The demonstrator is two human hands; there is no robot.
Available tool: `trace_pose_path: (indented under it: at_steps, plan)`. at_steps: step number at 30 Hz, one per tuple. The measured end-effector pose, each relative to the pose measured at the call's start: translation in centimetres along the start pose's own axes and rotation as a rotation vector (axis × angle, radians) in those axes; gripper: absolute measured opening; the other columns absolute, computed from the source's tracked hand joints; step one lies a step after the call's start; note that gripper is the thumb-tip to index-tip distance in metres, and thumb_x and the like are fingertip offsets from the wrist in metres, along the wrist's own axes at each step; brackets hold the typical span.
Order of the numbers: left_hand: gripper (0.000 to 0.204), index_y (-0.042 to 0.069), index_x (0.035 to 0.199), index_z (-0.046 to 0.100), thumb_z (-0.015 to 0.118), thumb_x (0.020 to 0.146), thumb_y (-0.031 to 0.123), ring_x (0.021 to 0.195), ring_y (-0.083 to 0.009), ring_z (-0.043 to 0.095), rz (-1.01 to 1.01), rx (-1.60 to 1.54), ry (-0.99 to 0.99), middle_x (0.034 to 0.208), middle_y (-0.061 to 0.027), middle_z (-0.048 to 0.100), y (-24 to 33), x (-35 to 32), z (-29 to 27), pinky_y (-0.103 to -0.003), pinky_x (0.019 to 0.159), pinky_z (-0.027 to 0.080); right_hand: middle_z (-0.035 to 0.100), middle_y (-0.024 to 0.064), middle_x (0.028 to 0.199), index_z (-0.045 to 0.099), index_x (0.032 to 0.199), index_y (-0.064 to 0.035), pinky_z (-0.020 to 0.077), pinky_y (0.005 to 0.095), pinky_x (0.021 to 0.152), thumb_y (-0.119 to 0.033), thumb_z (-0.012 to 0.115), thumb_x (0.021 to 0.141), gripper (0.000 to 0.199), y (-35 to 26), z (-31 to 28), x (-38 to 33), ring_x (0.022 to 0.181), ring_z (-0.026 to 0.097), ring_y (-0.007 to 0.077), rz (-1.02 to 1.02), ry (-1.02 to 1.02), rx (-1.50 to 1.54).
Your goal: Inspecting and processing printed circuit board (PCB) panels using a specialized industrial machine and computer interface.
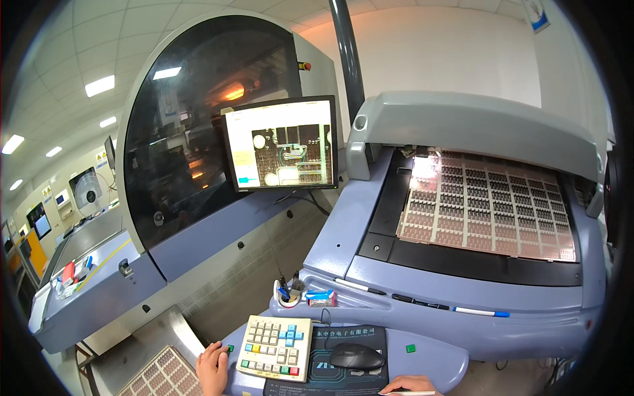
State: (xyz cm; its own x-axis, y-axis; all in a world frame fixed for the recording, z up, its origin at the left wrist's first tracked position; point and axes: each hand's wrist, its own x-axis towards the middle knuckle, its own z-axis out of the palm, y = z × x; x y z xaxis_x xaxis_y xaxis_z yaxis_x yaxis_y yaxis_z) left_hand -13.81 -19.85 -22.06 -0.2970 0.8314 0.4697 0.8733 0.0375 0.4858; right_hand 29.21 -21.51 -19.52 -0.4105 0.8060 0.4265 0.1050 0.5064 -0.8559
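My left hand (212, 367) rests at the left of a cream keypad (277, 347) with coloured keys. Its fingers are loosely stretched out, the tips beside or on a small green button (230, 348) on the ledge. At the bottom edge, my right hand (406, 385) lies over the lower right corner of a dark mouse pad (321, 346), closed on a slim white pen (415, 393). Part of that hand is cut off by the frame. Just above and left of it, a black mouse (356, 356) sits untouched on the pad.
A monitor (282, 144) shows a magnified circuit pattern. At the right, a patterned copper-coloured panel (489, 204) lies on the machine bed under a grey cover (475, 125). Pens (481, 312) line the ledge near a pen cup (288, 294). Another panel (162, 373) lies lower left.
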Motion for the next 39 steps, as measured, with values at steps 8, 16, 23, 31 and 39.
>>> trace_pose_path:
  at_steps: [8,16,23,31,39]
  plan:
    - [0.036,0.001,0.114,0.063,0.048,0.095,0.028,0.116,-0.0326,0.053,0.003,0.017,-0.043,0.123,-0.0150,0.059,0.1,0.2,-0.4,-0.039,0.100,0.039,0.063,0.0076,0.081,0.066,0.094,-0.0064,0.0465,0.0314,0.065,-0.014,0.066,0.085,0.012,0.1,0.0,0.0,0.073,0.061,0.0206,0.013,-0.004,0.003]
    - [0.036,0.000,0.113,0.063,0.048,0.095,0.027,0.116,-0.0327,0.053,0.026,0.055,-0.040,0.124,-0.0151,0.059,-0.1,0.0,-0.3,-0.040,0.100,0.040,0.064,0.0074,0.082,0.066,0.093,-0.0066,0.0470,0.0307,0.065,-0.014,0.066,0.084,0.011,0.1,0.0,0.0,0.074,0.061,0.0209,0.021,0.000,-0.007]
    - [0.035,0.000,0.111,0.064,0.048,0.095,0.027,0.116,-0.0320,0.053,0.034,0.046,-0.043,0.124,-0.0139,0.059,-0.2,0.1,-0.2,-0.039,0.098,0.040,0.064,0.0073,0.082,0.066,0.093,-0.0066,0.0474,0.0307,0.065,-0.014,0.066,0.084,0.012,0.1,0.1,0.0,0.074,0.062,0.0207,0.011,0.009,-0.011]
    - [0.036,0.001,0.114,0.062,0.046,0.095,0.028,0.113,-0.0342,0.054,0.037,0.065,-0.073,0.124,-0.0145,0.059,0.3,0.2,-0.5,-0.040,0.096,0.042,0.064,0.0075,0.081,0.066,0.093,-0.0062,0.0474,0.0313,0.065,-0.015,0.065,0.084,0.012,-0.1,0.1,-0.1,0.073,0.062,0.0213,-0.001,-0.001,-0.032]
    - [0.037,0.002,0.122,0.056,0.046,0.095,0.026,0.111,-0.0363,0.055,-0.048,0.044,-0.034,0.119,-0.0180,0.060,0.3,0.1,-0.5,-0.041,0.095,0.042,0.063,0.0072,0.080,0.067,0.093,-0.0074,0.0472,0.0303,0.063,-0.015,0.066,0.084,0.012,-0.4,0.2,0.1,0.072,0.061,0.0207,0.033,-0.006,-0.046]
